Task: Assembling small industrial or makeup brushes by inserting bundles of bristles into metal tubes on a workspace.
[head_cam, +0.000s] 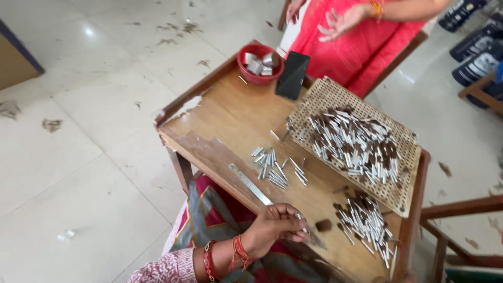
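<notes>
A pale tiled floor [78,131] surrounds a small wooden worktop [230,120]. At its near edge one of the wearer's hands [275,225], which one I cannot tell, curls shut on a thin white stick [301,218]. The other is out of view. Loose white sticks [275,167] lie just beyond, beside a metal ruler [250,184]. A woven tray [403,194] to the right carries more sticks; a red bowl [260,64] sits at the far edge.
</notes>
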